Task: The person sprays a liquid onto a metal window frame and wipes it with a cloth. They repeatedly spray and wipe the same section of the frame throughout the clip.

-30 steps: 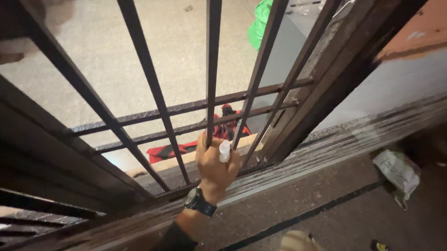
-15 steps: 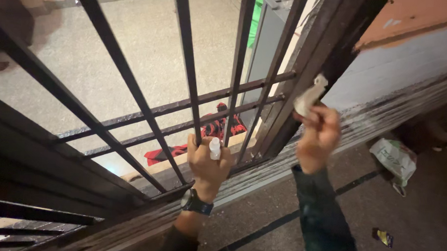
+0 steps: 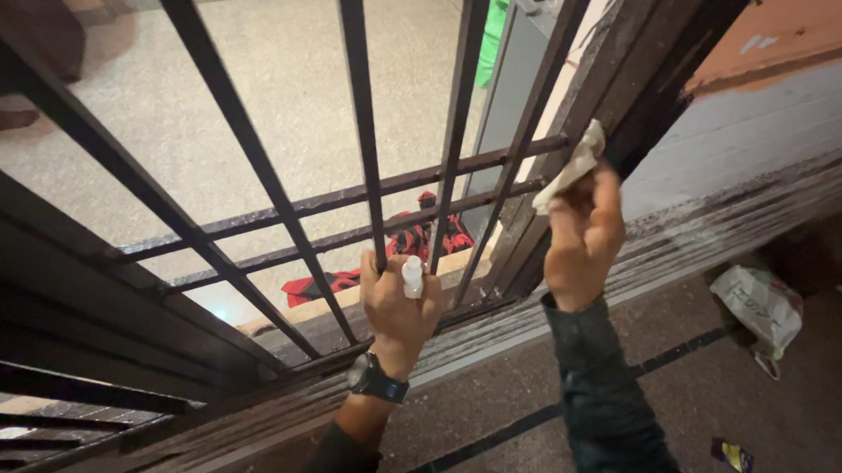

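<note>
While our left hand (image 3: 395, 306) wraps one upright bar of the grille (image 3: 363, 151) with a small white bottle (image 3: 411, 276) clamped against it, our right hand (image 3: 581, 237) pinches a crumpled pale cloth (image 3: 573, 164) in closed fingers, pressed to the dark frame post (image 3: 631, 95) at the grille's right edge, which slants up and rightward.

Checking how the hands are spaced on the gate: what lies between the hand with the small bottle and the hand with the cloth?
In the head view, one slanted dark bar of the gate crosses between the left hand and the right hand.
</note>
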